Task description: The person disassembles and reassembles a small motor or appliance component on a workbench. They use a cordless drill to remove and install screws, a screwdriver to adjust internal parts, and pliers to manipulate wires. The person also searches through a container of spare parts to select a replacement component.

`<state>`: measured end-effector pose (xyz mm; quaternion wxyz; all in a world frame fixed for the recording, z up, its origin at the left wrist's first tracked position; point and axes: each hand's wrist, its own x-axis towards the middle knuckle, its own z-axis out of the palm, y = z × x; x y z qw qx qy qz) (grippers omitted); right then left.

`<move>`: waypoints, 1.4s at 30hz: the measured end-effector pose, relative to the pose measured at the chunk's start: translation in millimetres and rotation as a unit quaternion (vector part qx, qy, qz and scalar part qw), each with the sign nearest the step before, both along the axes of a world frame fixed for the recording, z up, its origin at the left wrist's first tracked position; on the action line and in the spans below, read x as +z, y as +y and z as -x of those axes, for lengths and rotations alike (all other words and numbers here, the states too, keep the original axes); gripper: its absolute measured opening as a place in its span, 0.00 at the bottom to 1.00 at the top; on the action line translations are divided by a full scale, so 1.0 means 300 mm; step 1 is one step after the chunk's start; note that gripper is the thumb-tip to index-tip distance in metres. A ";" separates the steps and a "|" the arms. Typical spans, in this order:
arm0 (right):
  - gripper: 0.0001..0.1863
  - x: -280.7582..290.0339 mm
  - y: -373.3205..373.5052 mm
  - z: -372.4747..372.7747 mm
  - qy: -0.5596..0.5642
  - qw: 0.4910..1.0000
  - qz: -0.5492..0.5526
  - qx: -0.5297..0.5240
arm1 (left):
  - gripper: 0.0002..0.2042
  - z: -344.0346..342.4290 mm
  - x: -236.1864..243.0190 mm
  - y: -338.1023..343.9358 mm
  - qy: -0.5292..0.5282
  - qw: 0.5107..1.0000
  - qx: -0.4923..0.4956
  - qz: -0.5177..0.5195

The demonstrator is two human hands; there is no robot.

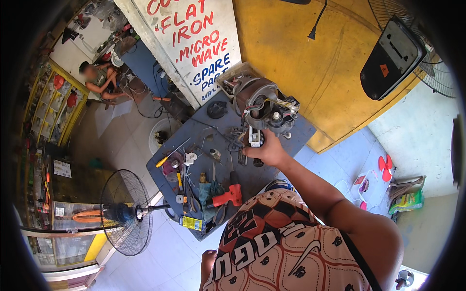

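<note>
My right hand (266, 149) grips a small black and silver part (255, 137) just in front of a bulky appliance motor assembly (264, 107) with exposed wires, at the back of the grey worktable (303, 128). My left hand (208, 262) hangs low beside my body, its fingers mostly hidden. Left of my right hand lie a red power drill (227, 195), a yellow-handled screwdriver (162, 160), pliers (191, 201), a small bottle (215, 154) and a black round part (216, 109).
A pedestal fan (124, 213) stands left. A white lettered board (191, 43) and a yellow panel (301, 58) rise behind the table. Another person (99, 82) sits back left near crowded shelves (56, 102). Red fan blades (386, 169) lie right; a bucket (160, 136) stands behind the table.
</note>
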<state>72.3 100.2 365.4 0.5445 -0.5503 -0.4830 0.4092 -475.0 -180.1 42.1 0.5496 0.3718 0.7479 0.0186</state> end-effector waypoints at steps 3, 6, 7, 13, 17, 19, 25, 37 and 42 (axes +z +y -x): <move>0.21 -0.006 0.001 -0.002 0.008 1.000 0.002 0.009 | 0.12 -0.007 -0.003 0.024 -0.026 0.995 0.072 0.059; 0.22 -0.019 0.003 -0.006 -0.003 1.000 0.001 0.007 | 0.09 -0.034 0.000 0.063 -0.053 0.993 0.094 0.054; 0.22 -0.023 0.004 -0.007 -0.007 1.000 0.004 0.003 | 0.09 -0.047 0.002 0.074 -0.049 0.993 0.099 0.043; 0.24 -0.041 0.002 -0.010 -0.010 1.000 0.007 0.000 | 0.09 -0.094 0.013 0.101 -0.027 0.995 0.097 0.008; 0.26 -0.061 -0.007 -0.021 -0.026 0.999 0.038 -0.009 | 0.10 -0.075 -0.001 0.075 -0.019 0.994 0.100 0.033; 0.33 -0.073 -0.009 -0.031 -0.035 0.998 0.058 0.005 | 0.10 -0.056 -0.013 0.054 -0.024 0.993 0.109 0.044; 0.25 -0.086 -0.002 -0.039 -0.094 0.991 0.090 0.042 | 0.10 -0.020 -0.035 0.005 -0.070 0.994 0.077 0.031; 0.28 0.028 0.003 -0.012 0.020 0.994 -0.067 0.079 | 0.12 -0.032 0.002 0.036 -0.025 0.994 0.096 0.048; 0.31 0.052 -0.011 -0.013 0.071 0.994 -0.055 0.061 | 0.14 -0.040 0.014 0.040 0.007 0.995 0.097 0.038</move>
